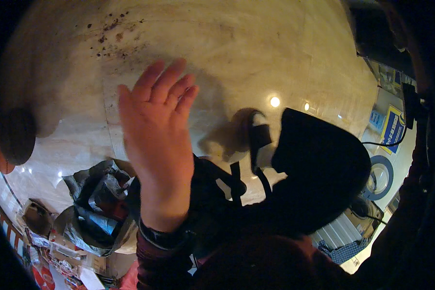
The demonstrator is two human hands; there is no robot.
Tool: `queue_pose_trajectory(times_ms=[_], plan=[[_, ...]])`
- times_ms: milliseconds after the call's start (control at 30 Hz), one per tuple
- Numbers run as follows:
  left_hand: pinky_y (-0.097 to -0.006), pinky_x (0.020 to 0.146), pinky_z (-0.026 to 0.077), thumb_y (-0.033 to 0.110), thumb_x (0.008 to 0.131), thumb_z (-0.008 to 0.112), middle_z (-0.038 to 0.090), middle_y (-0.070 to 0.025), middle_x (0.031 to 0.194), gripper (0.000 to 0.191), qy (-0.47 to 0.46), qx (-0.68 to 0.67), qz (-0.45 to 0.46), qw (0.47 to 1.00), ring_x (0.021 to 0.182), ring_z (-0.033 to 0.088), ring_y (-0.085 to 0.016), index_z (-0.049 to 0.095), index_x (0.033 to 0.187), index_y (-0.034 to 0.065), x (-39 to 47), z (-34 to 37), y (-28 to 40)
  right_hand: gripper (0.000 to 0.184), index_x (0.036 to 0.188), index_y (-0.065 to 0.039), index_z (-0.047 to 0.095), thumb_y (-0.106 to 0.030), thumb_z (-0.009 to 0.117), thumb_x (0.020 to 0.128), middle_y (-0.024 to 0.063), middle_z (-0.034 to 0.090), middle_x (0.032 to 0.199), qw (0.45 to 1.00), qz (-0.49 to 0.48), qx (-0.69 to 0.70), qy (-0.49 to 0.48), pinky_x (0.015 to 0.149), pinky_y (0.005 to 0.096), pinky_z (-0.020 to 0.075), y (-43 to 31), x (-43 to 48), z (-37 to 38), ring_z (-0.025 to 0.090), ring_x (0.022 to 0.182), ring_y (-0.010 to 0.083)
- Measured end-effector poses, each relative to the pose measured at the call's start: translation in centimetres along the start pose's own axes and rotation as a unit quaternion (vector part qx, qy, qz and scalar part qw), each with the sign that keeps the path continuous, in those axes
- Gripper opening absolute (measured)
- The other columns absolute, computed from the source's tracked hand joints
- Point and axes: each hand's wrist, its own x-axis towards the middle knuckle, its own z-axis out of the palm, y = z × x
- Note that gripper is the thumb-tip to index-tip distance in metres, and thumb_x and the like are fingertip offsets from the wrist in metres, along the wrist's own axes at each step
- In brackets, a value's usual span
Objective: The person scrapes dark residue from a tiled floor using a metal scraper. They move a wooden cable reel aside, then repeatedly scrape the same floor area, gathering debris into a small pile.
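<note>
My left hand [158,137] is raised in the middle of the view with its palm towards me. Its fingers are partly spread and slightly bent, and nothing is in them. A dark maroon sleeve [159,261] covers the forearm below the wrist. Past the fingertips lies a pale, glossy floor [239,54], with dark specks [110,34] scattered at the upper left. To the right of the hand stands a large black object [322,163] with a bent support, too dark to name. My right hand is out of view.
At lower left, an open dark plastic bag [83,239] holds several things near a cardboard box [96,262]. A round dark object [16,137] stands at the left edge. A white front-loading washing machine with a round door [378,177] is at right. A black cord [386,144] runs beside it.
</note>
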Motion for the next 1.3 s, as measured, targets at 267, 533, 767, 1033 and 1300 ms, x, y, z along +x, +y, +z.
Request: queue_pose_trajectory(times_ms=[267, 533, 767, 1033, 1300], plan=[[-0.0404, 0.087, 0.033, 0.041, 0.086, 0.025, 0.047, -0.0173, 0.108, 0.049, 0.036, -0.015, -0.017, 0.999, 0.095, 0.045, -0.030, 0.042, 0.109, 0.0013, 1.6, -1.6, -0.1, 0.027, 0.093, -0.004, 0.054, -0.013, 0.056, 0.067, 0.0030, 0.054, 0.069, 0.984, -0.100, 0.010, -0.148, 0.055, 0.0273, 0.0428, -3.0, 13.0, 13.7, 0.049, 0.057, 0.0118], [-0.0395, 0.073, 0.038, 0.042, 0.086, 0.025, 0.051, -0.0138, 0.098, 0.046, 0.186, 0.023, 0.011, 0.982, 0.082, 0.047, -0.027, 0.044, 0.105, 0.0044, 2.3, -6.0, 0.0, 0.038, 0.109, -0.010, 0.046, -0.013, 0.053, 0.072, 0.0079, 0.053, 0.072, 0.966, -0.082, 0.151, -0.194, 0.048, 0.0276, 0.0435, -4.3, 23.0, 25.5, 0.048, 0.056, 0.0145], [-0.0400, 0.073, 0.039, 0.043, 0.085, 0.028, 0.051, -0.0166, 0.096, 0.047, 0.252, -0.037, 0.033, 0.967, 0.081, 0.048, -0.030, 0.043, 0.106, 0.0036, 1.5, -6.5, -0.4, 0.034, 0.111, -0.011, 0.045, -0.019, 0.049, 0.078, 0.0123, 0.058, 0.080, 0.922, -0.313, -0.204, -0.100, 0.057, 0.0350, 0.0461, -3.1, 29.4, 25.7, 0.055, 0.064, 0.0222], [-0.0401, 0.070, 0.041, 0.044, 0.084, 0.030, 0.053, -0.0135, 0.091, 0.047, 0.285, -0.040, 0.118, 0.950, 0.077, 0.050, -0.028, 0.045, 0.104, 0.0047, 0.3, -6.0, -0.1, 0.030, 0.106, -0.008, 0.050, -0.021, 0.047, 0.079, 0.0155, 0.058, 0.082, 0.909, -0.297, -0.275, -0.096, 0.062, 0.0364, 0.0459, -11.6, 29.0, 26.3, 0.057, 0.065, 0.0265], [-0.0459, 0.093, 0.019, 0.048, 0.083, 0.020, 0.030, -0.0150, 0.126, 0.057, 0.264, 0.066, 0.022, 0.962, 0.112, 0.029, -0.033, 0.031, 0.121, 0.0079, -0.9, -6.3, 0.1, 0.027, 0.101, -0.005, 0.052, -0.020, 0.046, 0.078, 0.0168, 0.057, 0.081, 0.910, -0.313, -0.257, -0.086, 0.068, 0.0356, 0.0435, -8.8, 31.8, 26.1, 0.056, 0.076, 0.0287]])
